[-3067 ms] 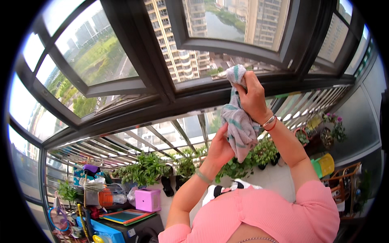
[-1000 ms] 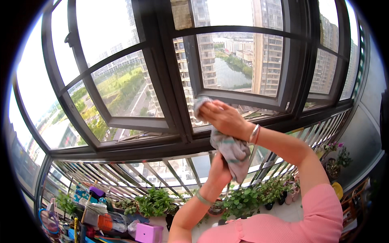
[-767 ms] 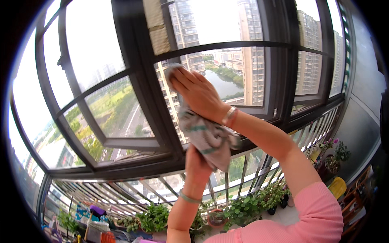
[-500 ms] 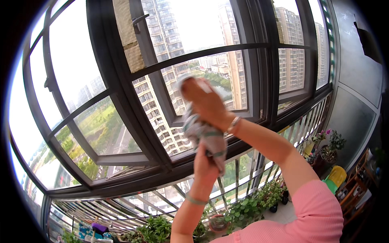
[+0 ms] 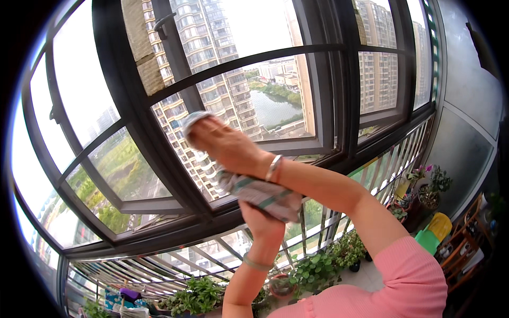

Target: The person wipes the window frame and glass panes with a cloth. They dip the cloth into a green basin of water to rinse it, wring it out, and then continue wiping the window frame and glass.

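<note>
A grey cloth with green stripes (image 5: 268, 199) hangs between my two hands in front of the window. My right hand (image 5: 228, 147), reaching across from the right, has its fingers over the bunched upper end of the cloth, beside the left frame bar of the middle lower pane (image 5: 281, 100). Whether the cloth touches glass or frame there I cannot tell. Lower down, my left hand (image 5: 262, 221) is closed round the hanging part of the cloth, its fingers partly hidden behind it. A bangle circles each wrist.
Dark window frames (image 5: 347, 106) run across the view, with a handle (image 5: 164, 22) high up. Below the sill stands a metal railing (image 5: 175, 265). Potted plants (image 5: 318, 270) line the floor. At right are a frosted panel (image 5: 458, 148), a yellow-and-green plastic item (image 5: 436, 230) and a wooden rack (image 5: 469, 238).
My right hand has moved left and down with the cloth's upper end. My left hand stays near the same place, while the cloth now stretches more sideways. The view has shifted slightly.
</note>
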